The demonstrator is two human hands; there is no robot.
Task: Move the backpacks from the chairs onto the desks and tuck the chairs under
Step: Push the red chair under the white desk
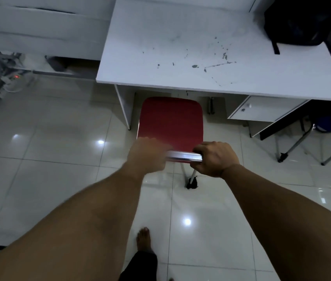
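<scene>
I see both hands at mid-frame on the red chair (pixel 171 120). My left hand (pixel 147 154) is blurred, its fingers curled over the chrome back rail (pixel 184 156); my right hand (pixel 215 159) grips the rail's other end, fingers wrapped tight. The seat's front edge sits just under the white surface (pixel 181 47). A black backpack (pixel 298 19) rests on that surface at upper right.

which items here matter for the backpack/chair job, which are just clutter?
In play: red chair, white desk, black backpack on the desk, left hand and right hand, both in a grip on the chair's back rail.

Clutter: drawer unit, power strip.
</scene>
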